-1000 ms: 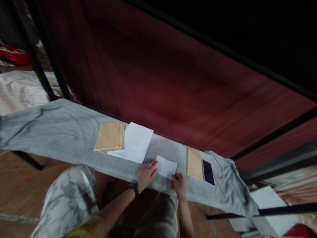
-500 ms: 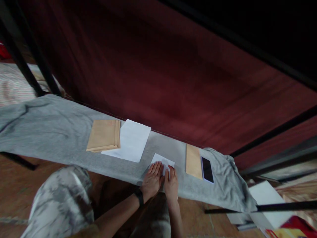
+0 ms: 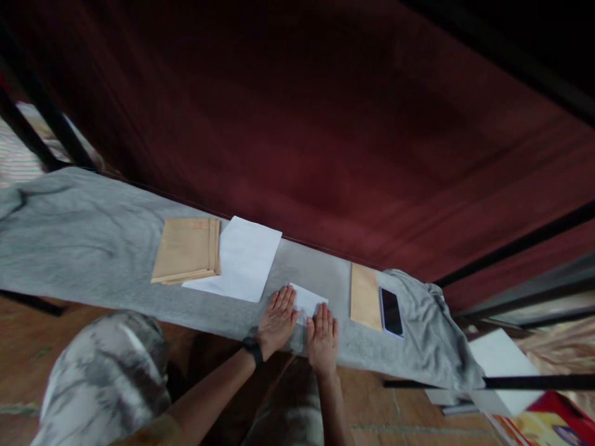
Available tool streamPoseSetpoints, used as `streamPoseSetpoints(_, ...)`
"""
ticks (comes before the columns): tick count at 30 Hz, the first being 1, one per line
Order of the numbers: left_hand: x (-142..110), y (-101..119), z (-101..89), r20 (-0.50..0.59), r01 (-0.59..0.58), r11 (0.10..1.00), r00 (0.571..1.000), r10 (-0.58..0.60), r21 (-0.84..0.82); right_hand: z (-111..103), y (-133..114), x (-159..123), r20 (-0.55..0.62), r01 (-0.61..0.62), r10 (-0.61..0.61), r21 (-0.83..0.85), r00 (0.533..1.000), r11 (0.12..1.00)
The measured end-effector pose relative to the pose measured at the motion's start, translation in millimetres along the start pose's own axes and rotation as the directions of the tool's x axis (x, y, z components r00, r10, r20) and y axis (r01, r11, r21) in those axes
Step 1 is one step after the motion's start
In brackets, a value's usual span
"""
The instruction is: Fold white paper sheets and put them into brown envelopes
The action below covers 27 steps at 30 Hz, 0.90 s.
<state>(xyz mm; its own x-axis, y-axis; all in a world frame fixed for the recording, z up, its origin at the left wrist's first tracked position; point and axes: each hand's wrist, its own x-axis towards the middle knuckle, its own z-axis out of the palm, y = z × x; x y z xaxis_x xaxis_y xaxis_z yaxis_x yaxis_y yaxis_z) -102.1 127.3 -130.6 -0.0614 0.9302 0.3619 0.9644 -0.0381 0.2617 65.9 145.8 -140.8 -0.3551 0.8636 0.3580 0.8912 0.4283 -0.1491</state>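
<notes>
A small folded white paper point(image 3: 308, 300) lies on a grey cloth point(image 3: 93, 241) spread over a narrow bench. My left hand point(image 3: 277, 320) lies flat on the paper's left part, fingers stretched out, a black watch on the wrist. Beside it, my right hand point(image 3: 321, 337) presses flat on the paper's near right part. Most of the paper is hidden under both palms.
Left of my hands lie a white sheet point(image 3: 242, 258) and a stack of brown envelopes point(image 3: 186, 249). To the right are a single brown envelope point(image 3: 364, 296) and a black phone point(image 3: 391, 311). Dark red wall behind. White papers point(image 3: 502, 365) lie on the floor at right.
My right hand left the paper's right corner and came flat beside my left hand. The paper looks smaller, folded over. The view drifted slightly.
</notes>
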Motion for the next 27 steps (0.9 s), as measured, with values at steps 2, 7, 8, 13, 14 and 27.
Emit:
streamPoseSetpoints(2, 0.2, -0.3, -0.7, 0.008, 0.036, 0.999, 0.999, -0.036, 0.004, 0.5, 3.1, -1.2, 0.001, -0.036, 0.036, -0.025, 0.999, 0.999)
streamPoseSetpoints(7, -0.5, -0.5, -1.4, 0.003, 0.118, 0.993, 0.993, -0.118, 0.006, -0.8, 10.7, -7.7, 0.007, -0.087, 0.088, -0.067, 0.996, 0.994)
streamPoseSetpoints(8, -0.4, -1.0, -1.8, 0.001, 0.128, 0.992, 0.992, -0.128, 0.002, -1.3, 12.5, -9.4, 0.01, -0.09, 0.091, -0.067, 0.996, 0.994)
streamPoseSetpoints(13, 1.0, 2.2, -4.5, -0.034, 0.159, 0.987, 0.987, -0.159, -0.001, -5.0, 15.5, -10.1, 0.024, -0.138, 0.138, -0.014, 0.99, 0.99)
streamPoseSetpoints(14, 1.7, 5.2, -4.3, -0.041, 0.138, 0.99, 0.99, -0.138, -0.005, -6.4, 13.3, -6.9, 0.025, -0.145, 0.144, 0.011, 0.989, 0.989)
streamPoseSetpoints(27, 24.5, 15.6, 14.9, 0.071, -0.116, 0.992, 0.99, 0.119, -0.04, -1.4, -8.7, 37.0, 0.106, 0.026, -0.037, 0.105, 0.994, 0.994)
